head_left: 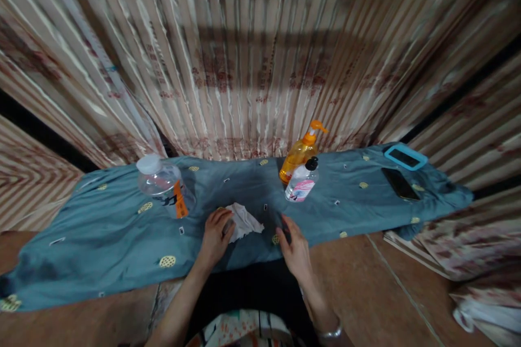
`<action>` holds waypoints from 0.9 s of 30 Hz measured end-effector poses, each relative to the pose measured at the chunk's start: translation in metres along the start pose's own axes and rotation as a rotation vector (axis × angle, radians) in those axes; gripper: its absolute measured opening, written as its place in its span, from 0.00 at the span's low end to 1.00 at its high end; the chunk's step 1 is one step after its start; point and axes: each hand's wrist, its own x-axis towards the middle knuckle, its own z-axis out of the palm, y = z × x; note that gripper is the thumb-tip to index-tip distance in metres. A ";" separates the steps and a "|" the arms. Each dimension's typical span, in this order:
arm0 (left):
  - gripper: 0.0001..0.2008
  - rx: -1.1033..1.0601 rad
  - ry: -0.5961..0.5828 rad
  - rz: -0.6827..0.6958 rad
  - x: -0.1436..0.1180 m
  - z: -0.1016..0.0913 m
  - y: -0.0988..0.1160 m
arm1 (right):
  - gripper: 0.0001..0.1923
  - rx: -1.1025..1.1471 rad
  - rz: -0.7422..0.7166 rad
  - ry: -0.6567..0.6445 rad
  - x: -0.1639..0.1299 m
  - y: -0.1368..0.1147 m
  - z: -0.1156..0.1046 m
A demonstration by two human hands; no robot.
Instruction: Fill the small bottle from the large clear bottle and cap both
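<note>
Your left hand point(215, 236) rests palm down on the blue cloth point(101, 227), its fingertips on the near-left edge of the crumpled white tissue point(244, 220); the fingers lie loosely spread and pressing rather than closed, so the hand touches the tissue without gripping it. Your right hand point(295, 249) lies flat on the same cloth, fingers extended and together, holding nothing, with a clear strip of cloth between it and the tissue. The tissue sits near the front edge of the cloth, roughly between your two hands but hard against the left one; from the left hand it lies forward and to the right, from the right hand it lies forward and to the left. Its long axis runs from upper left to lower right, the pointed end toward the right hand. The left hand is plainly the nearer. Behind the tissue and to the right stand an orange pump bottle point(299, 154) and, just in front of it and touching or nearly so, a small clear bottle with a pink label point(301, 181). A clear plastic water bottle point(163, 184) lies tilted at the left. Two phones, one dark point(401, 184) and one in a blue case point(406, 157), lie well apart at the far right end. A striped curtain point(252, 54) hangs behind.
</note>
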 end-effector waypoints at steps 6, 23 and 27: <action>0.18 0.059 -0.010 0.019 -0.009 0.014 -0.016 | 0.21 -0.239 0.238 0.299 0.029 0.081 -0.120; 0.22 0.171 -0.071 -0.059 -0.016 0.004 -0.008 | 0.29 -0.748 0.722 0.525 0.211 0.193 -0.321; 0.21 0.217 -0.106 -0.069 -0.018 0.000 -0.001 | 0.30 -0.775 0.515 0.447 0.224 0.191 -0.324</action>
